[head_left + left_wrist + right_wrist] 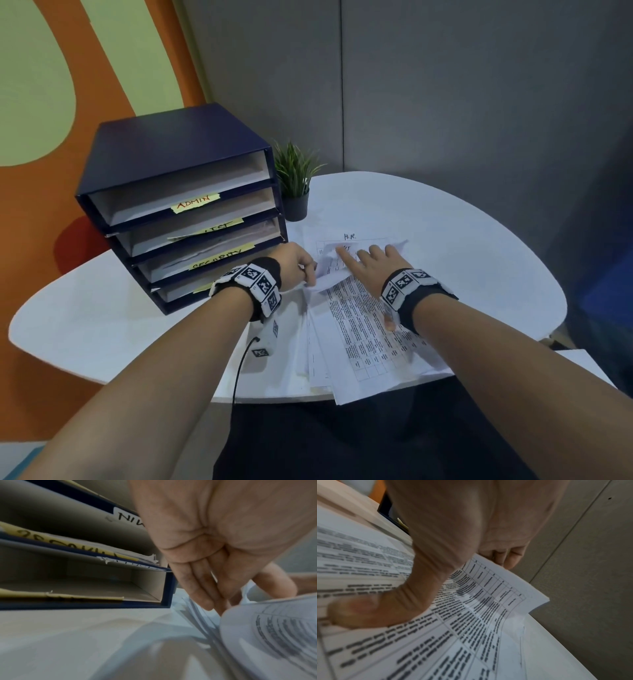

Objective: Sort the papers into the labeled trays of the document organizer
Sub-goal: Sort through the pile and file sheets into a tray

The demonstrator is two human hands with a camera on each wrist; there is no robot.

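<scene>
White table point(102, 329) nearest: a fanned stack of papers point(359, 346) is pressed flat by the right hand point(368, 262), fingers spread, while the top sheet's edge is pinched by the left hand point(296, 262). Beyond, the organizer point(164, 150) trays already hold some sheets; much sorting seemingly remains.

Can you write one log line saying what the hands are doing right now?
left hand: pinches top sheet edge | right hand: flat on top sheet | organizer: beside paper pile | sheet not yet filed
</scene>
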